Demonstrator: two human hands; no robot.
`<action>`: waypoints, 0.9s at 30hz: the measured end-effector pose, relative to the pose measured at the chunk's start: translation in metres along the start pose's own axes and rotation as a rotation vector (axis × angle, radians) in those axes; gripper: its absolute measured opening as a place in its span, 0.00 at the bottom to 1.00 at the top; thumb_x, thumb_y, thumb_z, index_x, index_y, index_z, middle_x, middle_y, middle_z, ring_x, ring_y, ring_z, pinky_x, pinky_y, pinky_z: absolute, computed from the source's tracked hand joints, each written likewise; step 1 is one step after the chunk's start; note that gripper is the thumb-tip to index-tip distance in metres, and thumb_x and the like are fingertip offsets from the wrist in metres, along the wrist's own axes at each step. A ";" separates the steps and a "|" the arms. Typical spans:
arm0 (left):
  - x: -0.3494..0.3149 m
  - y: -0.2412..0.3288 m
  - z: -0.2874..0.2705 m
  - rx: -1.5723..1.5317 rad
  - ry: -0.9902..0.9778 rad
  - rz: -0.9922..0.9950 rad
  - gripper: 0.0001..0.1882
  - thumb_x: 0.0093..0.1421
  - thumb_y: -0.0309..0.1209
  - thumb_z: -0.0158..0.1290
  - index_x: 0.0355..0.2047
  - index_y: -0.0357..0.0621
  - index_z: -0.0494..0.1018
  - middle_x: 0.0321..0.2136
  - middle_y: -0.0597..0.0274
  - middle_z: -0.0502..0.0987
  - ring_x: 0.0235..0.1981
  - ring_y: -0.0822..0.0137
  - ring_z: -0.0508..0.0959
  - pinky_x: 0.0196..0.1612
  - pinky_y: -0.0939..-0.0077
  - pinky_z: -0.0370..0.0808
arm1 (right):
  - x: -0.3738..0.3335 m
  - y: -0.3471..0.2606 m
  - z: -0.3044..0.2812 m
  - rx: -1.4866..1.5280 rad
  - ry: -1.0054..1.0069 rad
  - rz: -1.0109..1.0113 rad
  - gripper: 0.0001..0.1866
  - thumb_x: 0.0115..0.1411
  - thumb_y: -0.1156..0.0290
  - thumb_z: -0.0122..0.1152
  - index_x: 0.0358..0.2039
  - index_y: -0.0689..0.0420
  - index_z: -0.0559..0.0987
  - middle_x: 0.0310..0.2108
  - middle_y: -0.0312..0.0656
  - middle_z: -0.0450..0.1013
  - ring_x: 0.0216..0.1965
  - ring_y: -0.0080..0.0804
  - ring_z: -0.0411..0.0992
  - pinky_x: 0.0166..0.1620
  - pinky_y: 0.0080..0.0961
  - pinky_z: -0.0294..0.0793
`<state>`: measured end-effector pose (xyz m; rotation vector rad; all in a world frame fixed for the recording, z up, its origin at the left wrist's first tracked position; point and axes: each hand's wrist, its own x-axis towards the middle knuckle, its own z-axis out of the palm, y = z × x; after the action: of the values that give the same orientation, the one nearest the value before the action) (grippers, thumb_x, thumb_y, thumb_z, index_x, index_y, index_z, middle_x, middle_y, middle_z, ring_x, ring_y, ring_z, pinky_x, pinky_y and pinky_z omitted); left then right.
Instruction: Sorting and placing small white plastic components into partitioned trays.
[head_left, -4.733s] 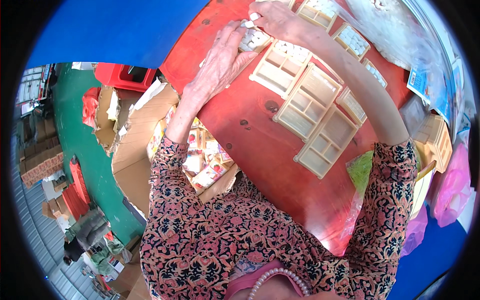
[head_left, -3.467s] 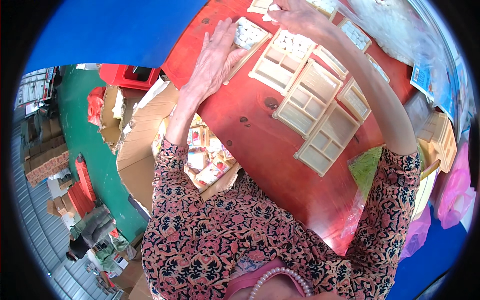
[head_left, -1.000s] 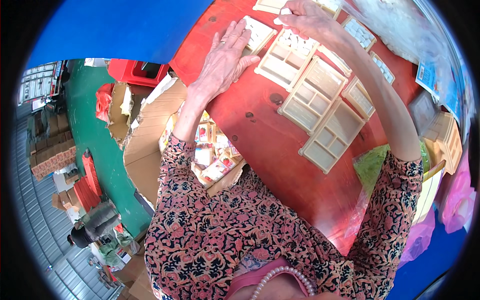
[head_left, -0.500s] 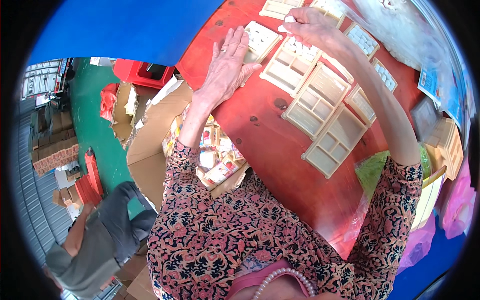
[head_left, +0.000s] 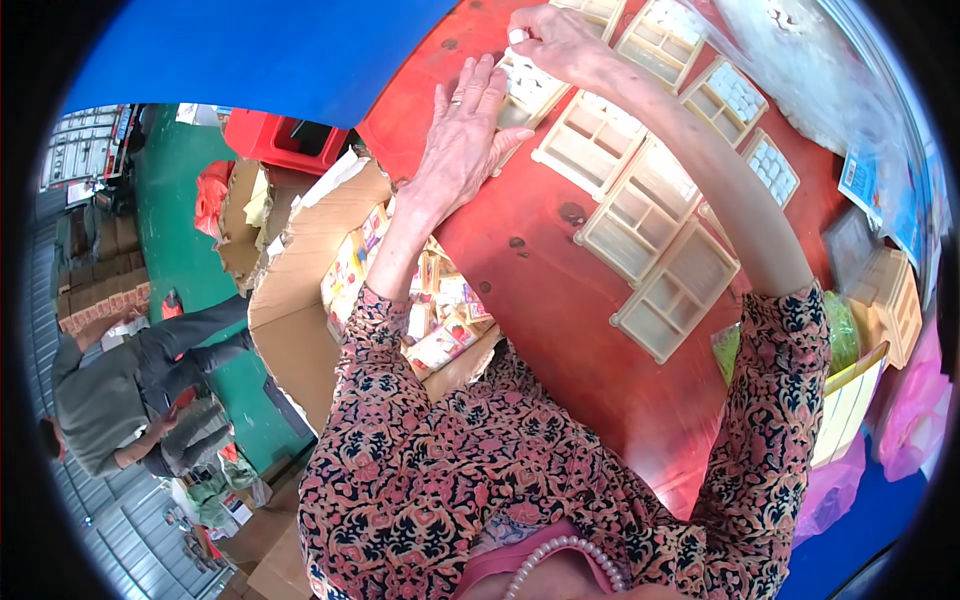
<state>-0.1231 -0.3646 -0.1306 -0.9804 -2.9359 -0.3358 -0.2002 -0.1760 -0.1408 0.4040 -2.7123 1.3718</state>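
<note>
My left hand (head_left: 468, 138) lies flat with its fingers stretched out, along the near left side of a cream divided tray (head_left: 508, 112) whose far compartment holds small white pieces. Above that tray's far end, my right hand (head_left: 552, 42) pinches a small white piece (head_left: 517, 36) between thumb and fingers. A second divided tray (head_left: 573, 165) lies to the right, with white pieces partly hidden under my right forearm. Two more cream trays, a nearer one (head_left: 625, 238) and the nearest one (head_left: 662, 318), follow in a slanting row on the red table (head_left: 540, 320).
Beyond my right arm lie more trays, one filled with white pieces (head_left: 770, 172). A clear plastic bag (head_left: 790, 60) sits at the far right. On the left, an open cardboard box (head_left: 300, 320) holds printed packets (head_left: 440, 345). Another person (head_left: 115, 400) bends over the green floor.
My right hand has moved left, from over the second tray to the tray beside my left hand. The left hand stays nearly still. The other person on the left has shifted position.
</note>
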 end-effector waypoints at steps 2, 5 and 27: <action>-0.001 0.000 0.000 -0.021 0.013 -0.018 0.38 0.62 0.51 0.47 0.63 0.35 0.54 0.66 0.43 0.50 0.68 0.45 0.47 0.65 0.43 0.48 | -0.003 -0.017 -0.008 -0.032 -0.084 0.056 0.06 0.53 0.72 0.54 0.24 0.59 0.77 0.22 0.51 0.74 0.28 0.45 0.76 0.32 0.38 0.72; -0.001 -0.001 0.001 -0.047 0.027 -0.021 0.37 0.63 0.51 0.46 0.64 0.38 0.54 0.66 0.46 0.50 0.68 0.45 0.47 0.66 0.43 0.46 | 0.001 -0.014 -0.002 0.095 -0.171 0.133 0.05 0.53 0.73 0.54 0.24 0.60 0.76 0.23 0.53 0.74 0.29 0.47 0.76 0.32 0.38 0.72; 0.004 -0.009 0.004 0.029 -0.009 0.029 0.42 0.62 0.54 0.46 0.64 0.31 0.51 0.66 0.41 0.47 0.69 0.47 0.44 0.67 0.47 0.46 | 0.012 0.042 0.011 0.261 0.055 -0.048 0.02 0.50 0.77 0.62 0.23 0.59 0.79 0.19 0.34 0.73 0.23 0.19 0.69 0.28 0.21 0.69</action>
<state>-0.1319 -0.3682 -0.1360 -1.0226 -2.9221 -0.2877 -0.2226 -0.1632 -0.1779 0.4387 -2.4696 1.7023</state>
